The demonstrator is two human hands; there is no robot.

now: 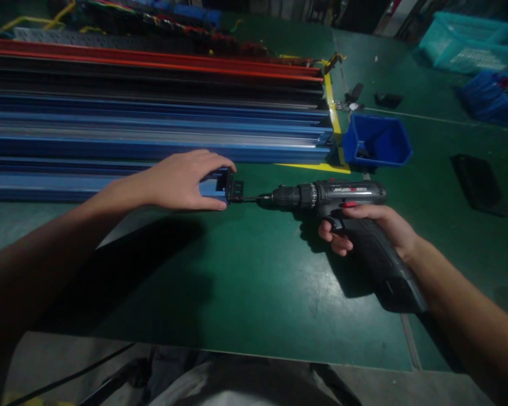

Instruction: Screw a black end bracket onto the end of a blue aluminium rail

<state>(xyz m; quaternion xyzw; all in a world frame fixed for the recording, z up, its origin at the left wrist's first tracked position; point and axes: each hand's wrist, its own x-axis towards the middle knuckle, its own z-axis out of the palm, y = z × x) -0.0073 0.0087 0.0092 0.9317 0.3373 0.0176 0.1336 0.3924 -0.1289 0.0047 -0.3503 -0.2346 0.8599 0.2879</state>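
Black cap sits on the blue rail's (46, 185) end, fastening apparently unfinished: left hand (180, 180) grips that end, right hand (395, 228) grips the drill (351, 193), bit (249, 199) at the cap (229, 186).

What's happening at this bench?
A person's left hand steadies the end of a blue rail, thumb and fingers at the black end piece. The right hand holds a power drill, its bit pointed at that end piece; whether it is spinning can't be told. More rails lie behind, with a blue bin off their right end.
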